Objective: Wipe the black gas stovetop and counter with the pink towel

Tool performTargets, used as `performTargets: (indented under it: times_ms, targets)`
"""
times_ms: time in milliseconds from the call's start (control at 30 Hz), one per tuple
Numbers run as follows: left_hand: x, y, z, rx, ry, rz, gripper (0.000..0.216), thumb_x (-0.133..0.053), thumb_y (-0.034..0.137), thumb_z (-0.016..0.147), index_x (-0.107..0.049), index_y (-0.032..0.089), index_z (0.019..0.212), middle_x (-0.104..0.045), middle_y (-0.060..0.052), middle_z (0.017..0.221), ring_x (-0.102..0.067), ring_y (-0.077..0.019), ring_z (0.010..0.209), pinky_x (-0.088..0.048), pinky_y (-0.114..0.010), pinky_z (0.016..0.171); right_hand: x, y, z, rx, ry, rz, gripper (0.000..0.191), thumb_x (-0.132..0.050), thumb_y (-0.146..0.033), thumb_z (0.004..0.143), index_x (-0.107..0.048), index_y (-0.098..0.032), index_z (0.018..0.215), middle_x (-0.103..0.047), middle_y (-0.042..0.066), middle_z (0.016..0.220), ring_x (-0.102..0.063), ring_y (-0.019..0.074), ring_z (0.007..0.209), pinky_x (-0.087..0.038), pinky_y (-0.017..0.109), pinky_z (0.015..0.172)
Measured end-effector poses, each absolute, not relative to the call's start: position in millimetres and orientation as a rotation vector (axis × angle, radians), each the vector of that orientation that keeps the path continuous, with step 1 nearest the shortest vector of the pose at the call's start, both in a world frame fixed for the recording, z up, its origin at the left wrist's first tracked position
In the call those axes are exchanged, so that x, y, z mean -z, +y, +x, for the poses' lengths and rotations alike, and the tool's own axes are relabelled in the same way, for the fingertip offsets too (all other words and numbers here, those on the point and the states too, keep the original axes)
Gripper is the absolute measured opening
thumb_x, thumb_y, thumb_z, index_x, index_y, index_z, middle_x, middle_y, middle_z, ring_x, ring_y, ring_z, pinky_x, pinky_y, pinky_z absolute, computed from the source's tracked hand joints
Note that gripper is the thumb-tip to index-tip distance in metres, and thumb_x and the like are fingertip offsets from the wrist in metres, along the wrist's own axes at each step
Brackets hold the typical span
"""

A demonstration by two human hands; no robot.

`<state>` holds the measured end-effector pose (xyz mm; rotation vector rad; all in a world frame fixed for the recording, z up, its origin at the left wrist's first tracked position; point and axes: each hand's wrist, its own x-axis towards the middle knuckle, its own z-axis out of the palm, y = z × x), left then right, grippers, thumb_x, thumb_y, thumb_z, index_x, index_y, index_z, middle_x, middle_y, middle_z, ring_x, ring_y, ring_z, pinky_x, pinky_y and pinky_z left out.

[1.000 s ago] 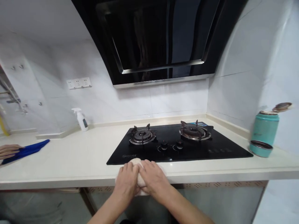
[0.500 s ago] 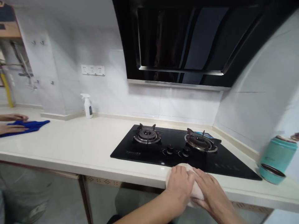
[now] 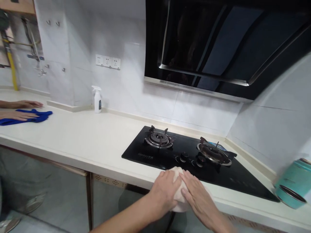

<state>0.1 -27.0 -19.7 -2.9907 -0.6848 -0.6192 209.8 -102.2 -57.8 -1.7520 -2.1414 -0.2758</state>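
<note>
Fingers of left hand (image 3: pixel 163 191) and right hand (image 3: pixel 198 195) close together, curled over bunched, off-white fabric cloth (image 3: pixel 179 194) between them, at front edge of smooth, cream countertop (image 3: pixel 85 139). Cloth looks light, soft, limp, hard to damage; best held by thick folded middle. Just beyond fingertips: flat, glossy black hob (image 3: pixel 225 176); farther out, round, dark metal burners (image 3: pixel 159 139).

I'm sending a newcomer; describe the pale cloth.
Find the hob on the counter. At the front edge before it, the wearer's left hand and right hand are on the pale cloth. It is off-white, unlike the blue cloth far left.
</note>
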Motion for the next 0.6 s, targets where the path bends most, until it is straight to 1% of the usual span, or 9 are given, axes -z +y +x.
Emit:
performTargets:
  times_ms: [67, 133, 233, 333, 400, 433, 533, 600]
  targets:
    - [23, -14, -29, 0.701, -0.765, -2.969, 0.077, -0.081, 0.031, 0.074, -0.045, 0.021, 0.141, -0.058, -0.015, 0.135, -0.056, -0.0325, 0.117, -0.047, -0.048, 0.100, 51, -81, 181, 0.222, -2.196, -1.695, 0.058, -0.033, -0.043, 0.108, -0.024, -0.028, 0.163, -0.029, 0.005, 0.167, -0.028, 0.0225, 0.154, -0.030, 0.049, 0.125]
    - [26, -2, -58, 0.771, -0.828, -2.924, 0.076, -0.082, 0.032, 0.075, -0.046, 0.023, 0.141, -0.059, -0.014, 0.136, -0.057, -0.0322, 0.118, -0.046, -0.048, 0.101, 43, -59, 152, 0.150, -2.254, -1.634, 0.058, -0.032, -0.046, 0.108, -0.025, -0.027, 0.163, -0.029, 0.005, 0.167, -0.026, 0.0226, 0.154, -0.027, 0.050, 0.127]
    - [29, 17, -98, 0.824, -0.898, -2.849, 0.076, -0.084, 0.035, 0.075, -0.048, 0.022, 0.140, -0.059, -0.015, 0.137, -0.057, -0.0332, 0.121, -0.046, -0.048, 0.102, 30, -28, 113, 0.037, -2.315, -1.574, 0.060, -0.030, -0.049, 0.108, -0.030, -0.021, 0.161, -0.031, 0.008, 0.166, -0.026, 0.0241, 0.154, -0.022, 0.052, 0.127]
    - [27, 31, -127, 0.855, -0.972, -2.828, 0.077, -0.084, 0.042, 0.076, -0.048, 0.022, 0.142, -0.059, -0.016, 0.138, -0.057, -0.0330, 0.123, -0.047, -0.047, 0.103, 17, -4, 84, -0.060, -2.356, -1.534, 0.059, -0.031, -0.047, 0.108, -0.034, -0.017, 0.159, -0.035, 0.010, 0.164, -0.028, 0.0260, 0.153, -0.021, 0.052, 0.126]
    - [22, 38, -138, 0.860, -1.009, -2.856, 0.074, -0.081, 0.046, 0.079, -0.049, 0.021, 0.141, -0.060, -0.015, 0.136, -0.058, -0.0314, 0.122, -0.046, -0.045, 0.103, 8, 8, 73, -0.098, -2.371, -1.477, 0.056, -0.033, -0.045, 0.108, -0.037, -0.017, 0.157, -0.040, 0.010, 0.162, -0.034, 0.0256, 0.150, -0.024, 0.050, 0.125]
    - [19, 40, -141, 0.857, -1.031, -2.877, 0.069, -0.079, 0.047, 0.082, -0.050, 0.021, 0.139, -0.061, -0.013, 0.134, -0.058, -0.0302, 0.121, -0.046, -0.044, 0.102, 5, 13, 70, -0.106, -2.379, -1.444, 0.054, -0.034, -0.045, 0.108, -0.039, -0.018, 0.155, -0.045, 0.011, 0.159, -0.038, 0.0249, 0.147, -0.027, 0.048, 0.123]
    - [7, 44, -140, 0.838, -1.132, -2.915, 0.049, -0.068, 0.044, 0.091, -0.055, 0.024, 0.133, -0.063, -0.008, 0.125, -0.058, -0.0263, 0.115, -0.046, -0.040, 0.098, 0, 28, 68, -0.060, -2.383, -1.368, 0.044, -0.034, -0.041, 0.108, -0.049, -0.019, 0.144, -0.058, 0.010, 0.142, -0.050, 0.0218, 0.133, -0.037, 0.042, 0.115]
    - [0, 48, -136, 0.805, -1.229, -2.912, 0.036, -0.059, 0.041, 0.096, -0.058, 0.024, 0.127, -0.063, -0.006, 0.121, -0.056, -0.0254, 0.115, -0.044, -0.041, 0.097, 1, 39, 70, -0.001, -2.367, -1.341, 0.039, -0.032, -0.037, 0.109, -0.053, -0.020, 0.138, -0.060, 0.009, 0.137, -0.050, 0.0210, 0.130, -0.036, 0.042, 0.115]
